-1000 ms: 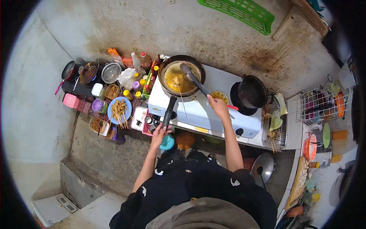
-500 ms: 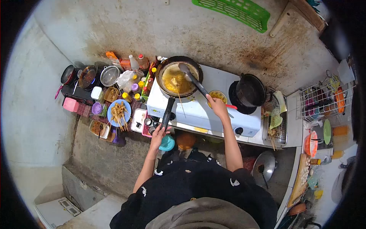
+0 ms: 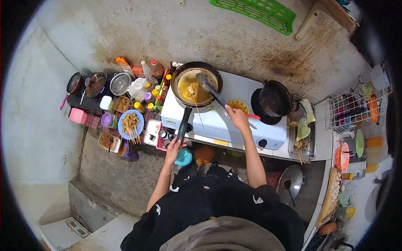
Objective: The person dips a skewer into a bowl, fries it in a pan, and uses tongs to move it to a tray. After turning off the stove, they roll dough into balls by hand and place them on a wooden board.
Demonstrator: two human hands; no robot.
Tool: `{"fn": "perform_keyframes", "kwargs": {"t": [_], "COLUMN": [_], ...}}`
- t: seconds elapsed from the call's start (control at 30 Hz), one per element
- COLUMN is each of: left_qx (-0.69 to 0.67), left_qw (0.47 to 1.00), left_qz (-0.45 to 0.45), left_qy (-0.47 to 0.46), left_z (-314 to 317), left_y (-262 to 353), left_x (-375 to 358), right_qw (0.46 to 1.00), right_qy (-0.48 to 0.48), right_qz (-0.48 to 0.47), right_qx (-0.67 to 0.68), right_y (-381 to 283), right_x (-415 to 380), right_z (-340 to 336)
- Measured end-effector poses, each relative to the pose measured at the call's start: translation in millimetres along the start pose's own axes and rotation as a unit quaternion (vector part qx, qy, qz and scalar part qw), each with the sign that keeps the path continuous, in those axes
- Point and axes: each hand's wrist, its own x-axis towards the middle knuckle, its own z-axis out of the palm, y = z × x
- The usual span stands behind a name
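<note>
My left hand (image 3: 176, 148) is wrapped round the black handle of a frying pan (image 3: 184, 123) on the white stove (image 3: 226, 123). Yellowish food with a skewer stick (image 3: 199, 109) lies in the oil, the stick poking over the pan's near rim. In my right hand (image 3: 237, 116) is a dark spatula (image 3: 215, 94), its head over the right part of the pan. Just behind that hand sits a yellow patterned bowl (image 3: 238, 104) with a red-handled utensil (image 3: 253, 116) across it.
A dark wok (image 3: 275, 99) sits on the right burner. Left of the stove are bottles (image 3: 157, 69), a blue plate of skewers (image 3: 130, 124) and a strainer (image 3: 120, 83). A dish rack (image 3: 356, 108) stands at far right, and a green rack (image 3: 259, 12) hangs on the wall.
My right hand and the spatula have shifted very slightly, the spatula's head now a little lower in the pan. My left hand stays on the handle.
</note>
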Motion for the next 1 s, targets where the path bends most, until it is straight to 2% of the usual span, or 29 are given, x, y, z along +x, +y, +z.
{"fn": "perform_keyframes", "kwargs": {"t": [0.1,0.2,0.3,0.37,0.4,0.47,0.5,0.57,0.6,0.67,0.8,0.87,1.0], "left_qx": [-0.006,0.017,0.02,0.017,0.016,0.009,0.009,-0.006,-0.006,-0.016,0.004,-0.025,-0.03], "left_qw": [1.0,1.0,1.0,1.0,1.0,1.0,1.0,1.0,1.0,1.0,1.0,0.999,0.999], "left_qz": [0.003,-0.006,0.003,-0.007,-0.006,-0.003,-0.003,0.0,0.001,0.004,-0.007,0.002,0.003], "left_qy": [-0.01,-0.01,-0.014,-0.004,-0.004,-0.007,-0.007,-0.025,-0.026,-0.023,-0.014,-0.026,-0.028], "left_z": [-2,-2,0,1,1,-1,-4,-9,-9,-9,-4,-8,-8], "left_y": [1,1,6,7,6,3,0,-7,-7,-9,0,-7,-5], "left_x": [1,1,-2,-1,-1,0,1,7,8,8,4,7,6], "right_qw": [0.999,1.0,0.997,0.999,0.999,0.996,0.996,0.997,0.997,0.999,1.0,0.997,1.0], "right_qy": [-0.05,-0.011,0.04,-0.019,-0.019,0.07,0.07,-0.071,-0.07,0.033,-0.02,-0.048,0.002], "right_qz": [-0.002,-0.006,-0.034,-0.016,-0.017,-0.048,-0.048,0.02,0.02,-0.01,-0.004,0.033,-0.006], "right_qx": [-0.007,0.02,-0.048,0.027,0.026,-0.02,-0.019,0.015,0.015,-0.005,-0.014,0.059,-0.015], "right_y": [-2,9,13,7,9,13,9,-3,1,12,-1,0,0], "right_x": [-2,7,11,8,10,12,9,3,5,9,-2,-1,-4], "right_z": [-4,7,11,5,6,12,7,-7,-3,10,-1,0,2]}}
